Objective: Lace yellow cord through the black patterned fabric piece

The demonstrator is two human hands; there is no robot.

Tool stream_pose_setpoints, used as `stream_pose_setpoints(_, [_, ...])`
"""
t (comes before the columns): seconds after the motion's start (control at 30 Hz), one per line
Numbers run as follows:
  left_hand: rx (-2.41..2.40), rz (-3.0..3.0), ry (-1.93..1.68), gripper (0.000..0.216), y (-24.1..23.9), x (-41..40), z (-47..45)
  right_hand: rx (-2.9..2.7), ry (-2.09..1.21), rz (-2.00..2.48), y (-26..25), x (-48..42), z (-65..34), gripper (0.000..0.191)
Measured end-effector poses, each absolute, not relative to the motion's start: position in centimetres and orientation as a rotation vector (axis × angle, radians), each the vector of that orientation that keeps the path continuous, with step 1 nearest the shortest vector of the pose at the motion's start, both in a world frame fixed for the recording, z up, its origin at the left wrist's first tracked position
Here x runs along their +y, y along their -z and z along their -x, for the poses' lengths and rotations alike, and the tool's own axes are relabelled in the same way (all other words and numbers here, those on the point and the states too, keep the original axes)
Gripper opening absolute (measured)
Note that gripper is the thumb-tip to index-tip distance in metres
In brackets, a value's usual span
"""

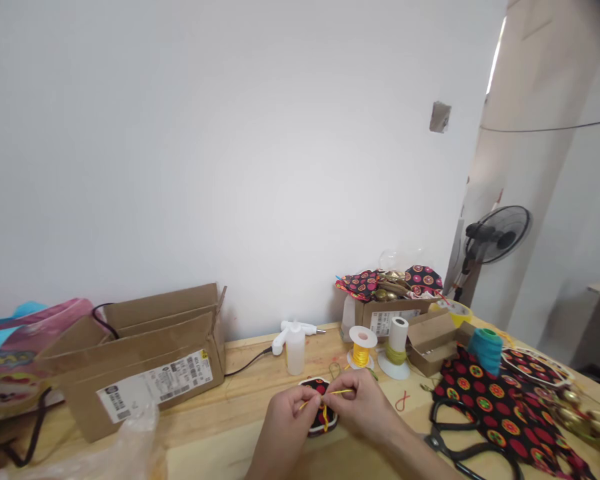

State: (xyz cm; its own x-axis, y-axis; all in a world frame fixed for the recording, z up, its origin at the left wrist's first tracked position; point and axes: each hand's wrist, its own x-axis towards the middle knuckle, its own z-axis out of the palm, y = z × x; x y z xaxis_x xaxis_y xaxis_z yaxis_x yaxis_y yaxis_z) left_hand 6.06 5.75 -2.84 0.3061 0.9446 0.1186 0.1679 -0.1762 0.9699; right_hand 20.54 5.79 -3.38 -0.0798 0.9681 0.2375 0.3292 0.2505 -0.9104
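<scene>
My left hand [283, 427] and my right hand [363, 407] meet low in the middle of the head view. Both are closed, with fingertips pinching a yellow cord [325, 420]. One end of it sticks out past my right fingers, and another part hangs down between the hands. Directly beneath lies a small black patterned fabric piece [316, 385] with a white edge, partly hidden by my fingers. Behind my right hand stands a spool of yellow cord [361, 350]. A little red cord loop [403, 401] lies to the right.
Black-handled scissors [435, 441] and patterned fabric [500, 413] with a teal thread cone [486, 350] lie right. A green cord spool [396, 353], a filled cardboard box [395, 317], a white bottle [295, 350] and a glue gun [279, 341] stand behind. An open carton [150, 373] stands left.
</scene>
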Motion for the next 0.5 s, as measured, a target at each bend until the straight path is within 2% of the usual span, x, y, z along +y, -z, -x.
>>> stream_pose_setpoints(0.5, [1.182,-1.966,-1.003,0.022,1.6,4.6,-5.9,-1.616,-0.856,1.233,2.9,5.4,-20.4,0.012])
